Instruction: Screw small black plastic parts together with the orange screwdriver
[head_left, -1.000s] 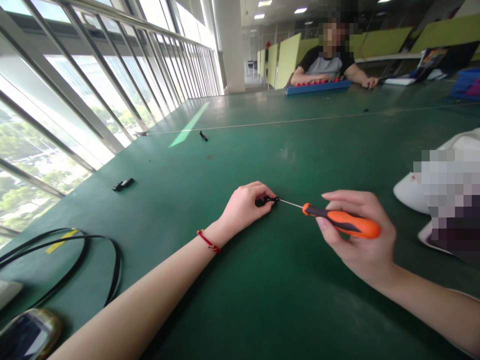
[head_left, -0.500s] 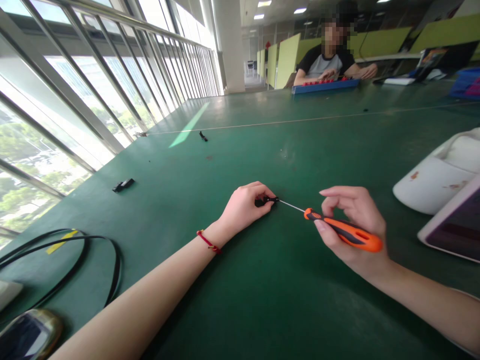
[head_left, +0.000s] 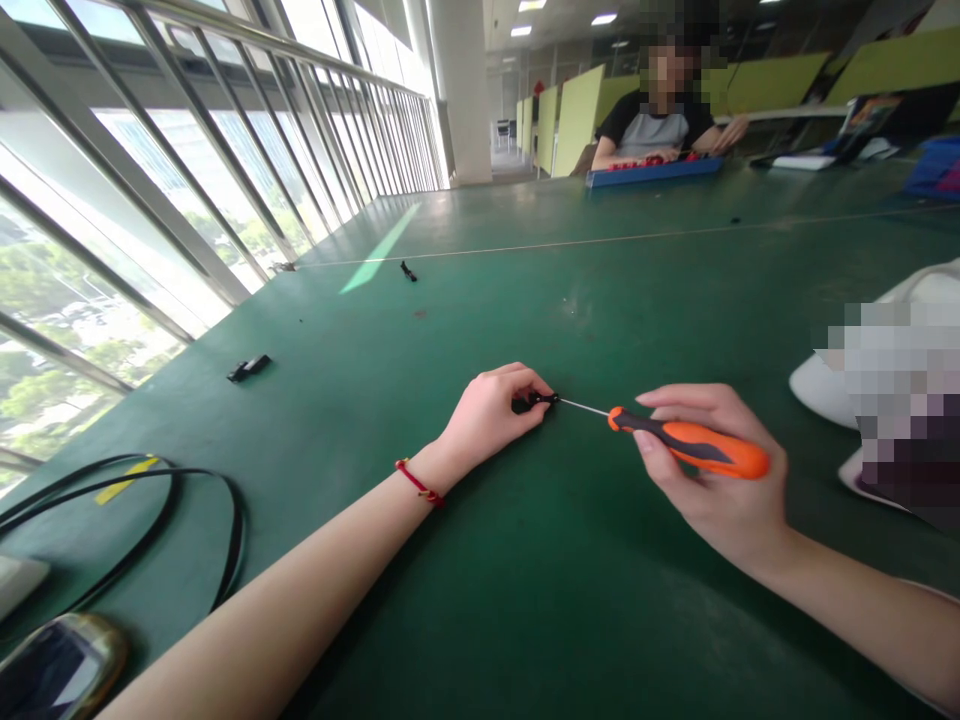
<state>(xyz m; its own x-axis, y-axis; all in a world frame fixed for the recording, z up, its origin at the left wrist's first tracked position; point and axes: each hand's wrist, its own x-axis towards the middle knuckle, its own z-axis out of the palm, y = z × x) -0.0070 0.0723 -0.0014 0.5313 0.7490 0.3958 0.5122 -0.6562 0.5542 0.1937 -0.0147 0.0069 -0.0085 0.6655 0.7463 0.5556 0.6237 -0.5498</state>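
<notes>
My left hand (head_left: 499,408) rests on the green table (head_left: 465,600), its fingers pinching a small black part (head_left: 541,399) whose exact kind I cannot make out. An orange and black screwdriver (head_left: 705,446) lies in my right hand (head_left: 735,505), the handle between thumb and fingers. Its thin shaft points left, and the tip meets the right end of the black part. My left fingers hide much of that part.
Two small black pieces (head_left: 249,368) (head_left: 408,271) lie to the left and farther back. A black cable (head_left: 236,530) and a phone (head_left: 64,660) are at lower left. Across the table a person (head_left: 652,125) sits behind a blue tray (head_left: 652,173). A white object (head_left: 817,390) stands at right.
The screwdriver handle has turned in my right hand, and its rear end sits a little higher. My right fingers have shifted along it. My left hand stays put with the black part.
</notes>
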